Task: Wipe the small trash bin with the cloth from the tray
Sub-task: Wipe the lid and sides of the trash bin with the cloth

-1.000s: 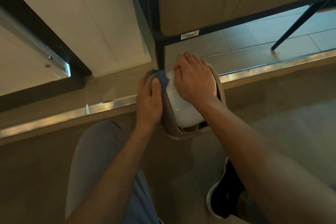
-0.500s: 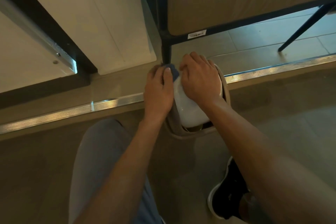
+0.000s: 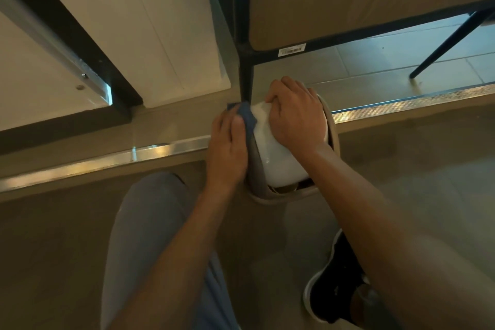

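our left fingers (image 3: pixel 235 126) pinch the blue cloth (image 3: pixel 247 118) against the small trash bin (image 3: pixel 278 163) at frame centre. our right hand (image 3: pixel 297 118) lies flat on its white lid, whose long axis runs from upper left to lower right.

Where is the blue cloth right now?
In the head view, the blue cloth sits under the left hand, pressed against the left side of the small trash bin, below the black table leg.

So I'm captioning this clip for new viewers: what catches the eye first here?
Two bare hands meet on a small trash bin at centre: the left hand presses a blue cloth against its side, and the right hand steadies its white lid. A black table leg stands just behind.
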`<state>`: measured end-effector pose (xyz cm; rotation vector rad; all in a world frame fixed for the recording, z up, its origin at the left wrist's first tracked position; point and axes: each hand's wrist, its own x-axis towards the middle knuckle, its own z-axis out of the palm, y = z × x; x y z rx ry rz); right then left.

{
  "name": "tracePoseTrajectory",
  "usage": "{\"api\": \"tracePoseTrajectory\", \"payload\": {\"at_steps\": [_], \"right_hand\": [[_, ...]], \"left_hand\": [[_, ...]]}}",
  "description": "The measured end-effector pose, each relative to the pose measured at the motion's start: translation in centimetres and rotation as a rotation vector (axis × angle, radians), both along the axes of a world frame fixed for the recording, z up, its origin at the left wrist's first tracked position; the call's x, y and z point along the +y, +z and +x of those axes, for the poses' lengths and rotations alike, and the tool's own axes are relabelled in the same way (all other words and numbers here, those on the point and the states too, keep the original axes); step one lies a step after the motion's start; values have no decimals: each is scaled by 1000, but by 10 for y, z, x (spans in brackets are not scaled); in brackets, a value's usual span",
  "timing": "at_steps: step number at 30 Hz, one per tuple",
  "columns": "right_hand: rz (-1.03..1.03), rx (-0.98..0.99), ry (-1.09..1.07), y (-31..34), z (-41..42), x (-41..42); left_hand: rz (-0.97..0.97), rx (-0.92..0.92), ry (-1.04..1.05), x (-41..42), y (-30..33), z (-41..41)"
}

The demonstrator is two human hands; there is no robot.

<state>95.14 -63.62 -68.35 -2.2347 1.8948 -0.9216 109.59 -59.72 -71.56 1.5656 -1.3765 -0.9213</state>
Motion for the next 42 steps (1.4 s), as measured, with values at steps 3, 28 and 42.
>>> {"api": "tracePoseTrajectory", "payload": {"at_steps": [3,28,42], "right_hand": [[-10,-19,-7,0,0,0],[50,-565,-77,10,-15,-4],[173,-493,149,15,-26,-3]], "left_hand": [[217,-105,43,-47,15,-8],[-282,-383,-147,-32,56,-11],[-271,12,57,-3,35,-33]]}}
